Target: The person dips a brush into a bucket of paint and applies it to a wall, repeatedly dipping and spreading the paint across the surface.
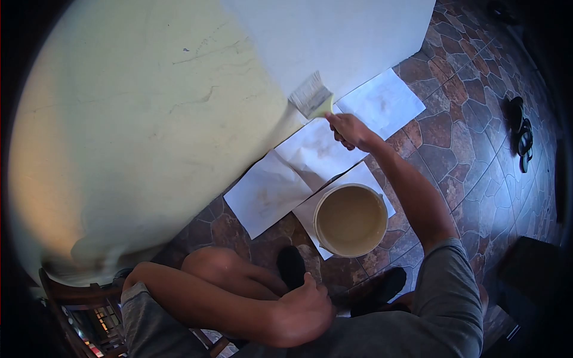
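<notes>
My right hand (351, 132) is closed around the pale yellow-green handle of a wide paintbrush (311, 98). The brush's bristles point up and left and overlap the lower part of the wall (197, 89) in this view. On the wall, a white area meets a yellowish area just above the brush. Below my right forearm stands a round bucket (351, 221) with tan liquid inside, resting partly on white paper. My left hand (304, 310) lies low in front of my body with its fingers curled in, partly hidden by its own back.
White paper sheets (268, 194) with faint smudges lie along the wall's foot on the stone-patterned floor (439, 131). Dark sandals (525, 137) are at the right. A wooden chair (77, 298) stands at the lower left, and a dark box-like object (528, 274) at the lower right.
</notes>
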`<action>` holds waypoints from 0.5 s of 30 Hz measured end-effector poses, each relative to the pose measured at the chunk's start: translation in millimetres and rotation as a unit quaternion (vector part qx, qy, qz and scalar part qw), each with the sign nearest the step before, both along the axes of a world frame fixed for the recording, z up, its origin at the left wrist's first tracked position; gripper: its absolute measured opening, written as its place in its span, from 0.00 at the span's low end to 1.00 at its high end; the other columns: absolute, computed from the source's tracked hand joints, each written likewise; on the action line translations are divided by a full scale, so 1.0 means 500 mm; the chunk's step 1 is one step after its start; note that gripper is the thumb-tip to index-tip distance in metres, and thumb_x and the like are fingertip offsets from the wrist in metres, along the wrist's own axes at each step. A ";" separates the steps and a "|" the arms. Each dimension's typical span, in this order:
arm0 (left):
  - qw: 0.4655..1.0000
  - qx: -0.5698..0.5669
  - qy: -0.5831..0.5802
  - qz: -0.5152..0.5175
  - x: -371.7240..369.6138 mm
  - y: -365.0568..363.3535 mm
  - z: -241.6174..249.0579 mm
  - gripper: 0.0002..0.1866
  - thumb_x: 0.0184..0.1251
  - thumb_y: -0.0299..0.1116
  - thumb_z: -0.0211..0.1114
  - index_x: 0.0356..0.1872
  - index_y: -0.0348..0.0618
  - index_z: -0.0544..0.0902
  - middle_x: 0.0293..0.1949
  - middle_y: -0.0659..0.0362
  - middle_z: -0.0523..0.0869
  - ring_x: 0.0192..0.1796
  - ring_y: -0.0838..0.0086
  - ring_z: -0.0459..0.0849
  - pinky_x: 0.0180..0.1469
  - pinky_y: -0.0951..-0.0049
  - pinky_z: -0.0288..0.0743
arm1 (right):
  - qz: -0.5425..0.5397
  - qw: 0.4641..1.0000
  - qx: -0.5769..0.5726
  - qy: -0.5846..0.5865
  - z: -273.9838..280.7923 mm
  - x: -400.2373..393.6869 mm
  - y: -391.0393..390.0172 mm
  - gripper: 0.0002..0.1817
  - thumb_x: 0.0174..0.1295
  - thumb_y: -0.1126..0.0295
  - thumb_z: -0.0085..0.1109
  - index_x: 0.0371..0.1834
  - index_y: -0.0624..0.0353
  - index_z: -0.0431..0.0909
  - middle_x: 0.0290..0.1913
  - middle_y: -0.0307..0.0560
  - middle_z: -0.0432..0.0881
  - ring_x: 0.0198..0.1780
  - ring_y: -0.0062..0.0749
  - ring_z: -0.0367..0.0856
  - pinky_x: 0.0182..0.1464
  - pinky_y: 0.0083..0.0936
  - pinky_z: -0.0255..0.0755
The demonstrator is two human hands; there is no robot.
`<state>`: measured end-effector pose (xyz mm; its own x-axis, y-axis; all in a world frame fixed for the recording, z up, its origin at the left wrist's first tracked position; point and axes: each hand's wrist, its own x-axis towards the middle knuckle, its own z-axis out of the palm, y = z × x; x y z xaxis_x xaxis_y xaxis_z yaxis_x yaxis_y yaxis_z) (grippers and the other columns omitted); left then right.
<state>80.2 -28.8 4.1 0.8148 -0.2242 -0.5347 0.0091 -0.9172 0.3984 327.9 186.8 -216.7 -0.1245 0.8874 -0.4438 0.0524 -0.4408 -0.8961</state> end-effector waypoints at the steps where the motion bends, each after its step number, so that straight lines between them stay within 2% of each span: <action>1: 1.000 0.004 0.001 -0.002 -0.004 -0.005 -0.005 0.16 0.63 0.38 0.62 0.44 0.36 0.85 0.37 0.52 0.87 0.44 0.59 0.86 0.52 0.47 0.80 | 0.004 0.999 -0.030 -0.021 -0.040 0.007 -0.010 0.28 0.78 0.47 0.48 0.37 0.66 0.75 0.21 0.38 0.70 0.15 0.21 0.63 0.15 0.25 0.57; 4: 1.000 0.017 -0.020 0.001 -0.006 -0.007 -0.011 0.15 0.63 0.38 0.62 0.43 0.36 0.85 0.37 0.53 0.87 0.44 0.60 0.86 0.51 0.49 0.80 | 0.026 0.989 -0.132 -0.067 -0.091 0.043 -0.016 0.25 0.78 0.51 0.51 0.39 0.67 0.75 0.22 0.39 0.72 0.16 0.22 0.64 0.16 0.27 0.58; 7: 1.000 -0.003 -0.003 0.000 0.004 0.006 -0.004 0.15 0.63 0.38 0.61 0.42 0.37 0.84 0.35 0.54 0.86 0.43 0.61 0.86 0.50 0.49 0.80 | -0.018 0.996 -0.088 -0.016 -0.016 0.051 -0.002 0.24 0.77 0.51 0.51 0.39 0.66 0.75 0.22 0.39 0.72 0.17 0.22 0.64 0.17 0.26 0.57; 12: 1.000 0.009 -0.020 -0.015 0.014 0.014 -0.005 0.14 0.62 0.38 0.62 0.40 0.38 0.84 0.33 0.55 0.85 0.41 0.62 0.85 0.49 0.51 0.79 | -0.035 0.997 0.045 0.053 0.308 0.034 -0.008 0.23 0.75 0.51 0.53 0.37 0.64 0.75 0.21 0.35 0.70 0.18 0.19 0.61 0.19 0.23 0.53; 13: 1.000 0.007 -0.018 -0.015 0.015 0.015 -0.007 0.14 0.62 0.38 0.62 0.40 0.38 0.84 0.33 0.55 0.85 0.41 0.62 0.85 0.49 0.51 0.79 | -0.042 0.994 0.072 0.068 0.362 0.027 -0.023 0.23 0.78 0.49 0.51 0.33 0.57 0.71 0.18 0.28 0.63 0.13 0.12 0.55 0.14 0.16 0.49; 15: 1.000 -0.003 -0.018 -0.013 0.014 0.015 -0.011 0.14 0.62 0.38 0.62 0.41 0.38 0.84 0.33 0.55 0.85 0.41 0.62 0.85 0.48 0.51 0.79 | -0.042 0.987 0.139 0.068 0.426 0.031 -0.042 0.25 0.78 0.46 0.52 0.31 0.56 0.72 0.17 0.29 0.63 0.12 0.12 0.56 0.13 0.15 0.50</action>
<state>87.2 -21.2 -1.5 0.8274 -0.2482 -0.5038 -0.0286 -0.9145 0.4035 343.5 165.9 -3.9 -0.0865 0.9823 -0.1661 -0.1040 -0.1747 -0.9791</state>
